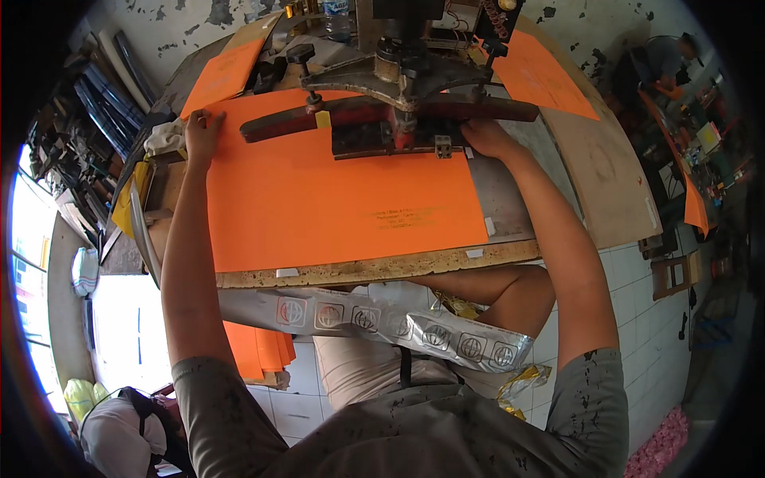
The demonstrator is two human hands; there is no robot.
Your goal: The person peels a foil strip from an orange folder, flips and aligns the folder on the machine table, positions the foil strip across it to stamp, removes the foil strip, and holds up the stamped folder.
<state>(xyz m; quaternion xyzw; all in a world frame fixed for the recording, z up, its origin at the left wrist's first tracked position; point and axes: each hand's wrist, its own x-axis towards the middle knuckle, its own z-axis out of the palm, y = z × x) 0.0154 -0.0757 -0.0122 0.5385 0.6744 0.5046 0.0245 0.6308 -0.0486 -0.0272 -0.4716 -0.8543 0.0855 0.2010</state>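
Note:
A large orange sheet (319,207) with small gold print near its lower right lies flat on the press bed, under a hot stamping press (398,88). My left hand (203,134) pinches the sheet's upper left edge, thumb on top. My right hand (488,137) reaches beneath the right end of the curved red press bar; its fingertips are hidden behind the bar and the dark heating block (374,142). Across my lap hangs a silver foil strip (398,323) with a row of globe marks.
More orange sheets lie at the back left (227,76) and on a board at the right (550,76). A wooden edge (382,267) borders the bed in front of me. One person bends at lower left; another works at far right.

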